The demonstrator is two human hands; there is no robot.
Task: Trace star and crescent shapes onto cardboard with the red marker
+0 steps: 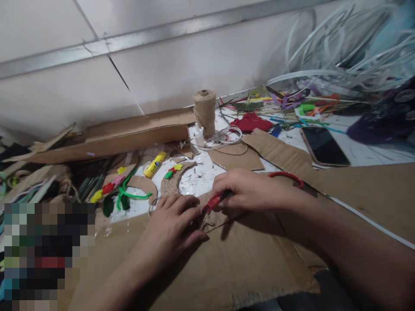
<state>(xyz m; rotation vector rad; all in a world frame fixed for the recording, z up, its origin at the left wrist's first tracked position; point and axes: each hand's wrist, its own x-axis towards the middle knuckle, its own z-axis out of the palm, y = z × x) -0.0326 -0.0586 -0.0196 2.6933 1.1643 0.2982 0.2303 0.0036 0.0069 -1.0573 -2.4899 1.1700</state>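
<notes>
My right hand (240, 190) is closed around a small red-and-black tool (212, 203). Its tip points down to the left, close to my left fingers, and the kind of tool is hard to make out. My left hand (180, 218) has its fingers bent and its thumb against a frayed bit of jute twine (206, 223), holding it on a cardboard sheet (194, 276). My palm hides part of the twine. Just beyond lies a twine-covered crescent (170, 183) with small green and yellow pompom shapes on it.
A jute twine spool (205, 112) stands at the back near a yellow glue stick (154, 164). A phone (325, 146) lies to the right. Pipe cleaners (129, 192), a cardboard tray (129, 140), red cloth (251, 123) and white strips (324, 77) surround the work area.
</notes>
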